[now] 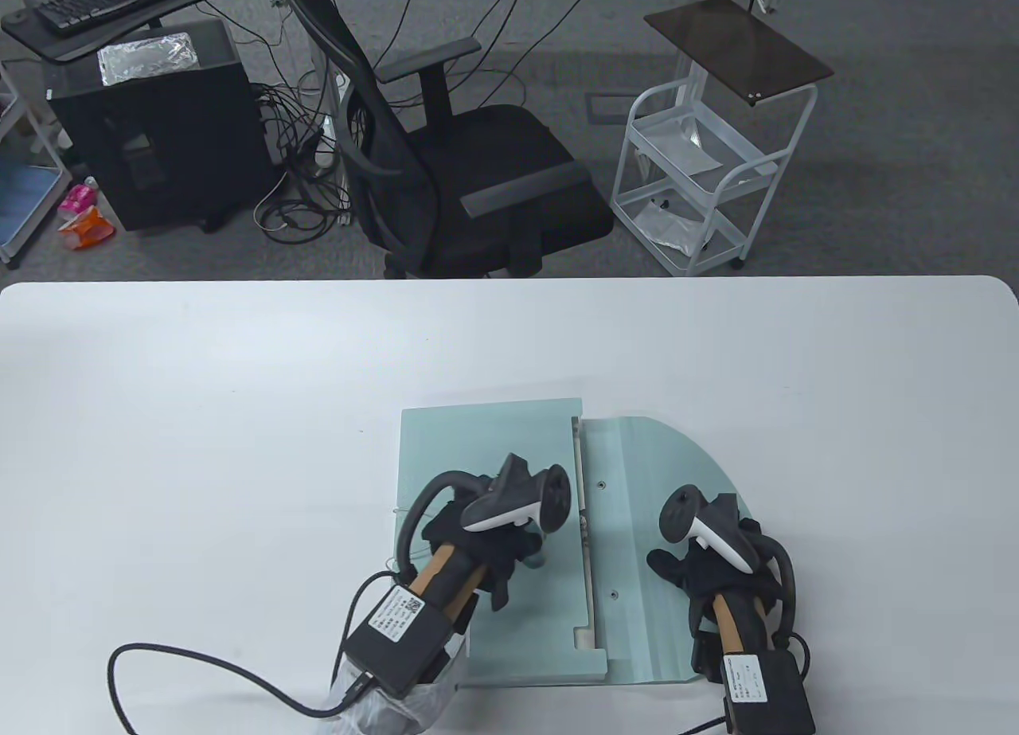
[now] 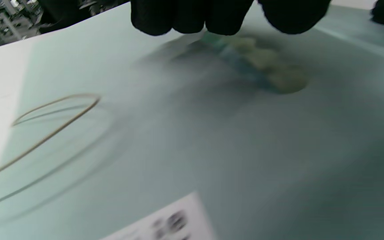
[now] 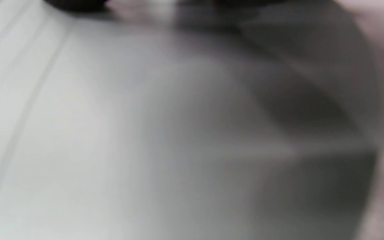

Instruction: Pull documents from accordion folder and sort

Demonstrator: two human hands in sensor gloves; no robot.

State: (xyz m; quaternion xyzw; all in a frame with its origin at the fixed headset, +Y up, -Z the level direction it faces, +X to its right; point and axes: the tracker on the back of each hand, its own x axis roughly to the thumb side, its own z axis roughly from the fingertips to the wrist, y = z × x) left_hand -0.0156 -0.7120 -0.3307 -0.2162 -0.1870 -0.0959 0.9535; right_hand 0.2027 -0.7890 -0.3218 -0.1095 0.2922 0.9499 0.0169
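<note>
A pale green accordion folder (image 1: 478, 440) lies flat on the white table (image 1: 199, 408), near the front edge. Its rounded flap (image 1: 653, 464) is folded open to the right. My left hand (image 1: 509, 552) rests on the folder's body, fingers curled down; in the left wrist view its fingertips (image 2: 192, 16) touch the folder over a blurred blue-and-yellow patch. A thin elastic cord (image 2: 55, 113) loops at the folder's left edge, and a white label (image 2: 165, 220) sits nearer me. My right hand (image 1: 700, 568) lies on the flap's right part, thumb spread. The right wrist view shows only the blurred flap (image 3: 145, 133). No documents show.
A black cable (image 1: 199, 663) trails from my left wrist across the table's front left. Beyond the far edge stand a black office chair (image 1: 478, 177) and a white cart (image 1: 700, 177).
</note>
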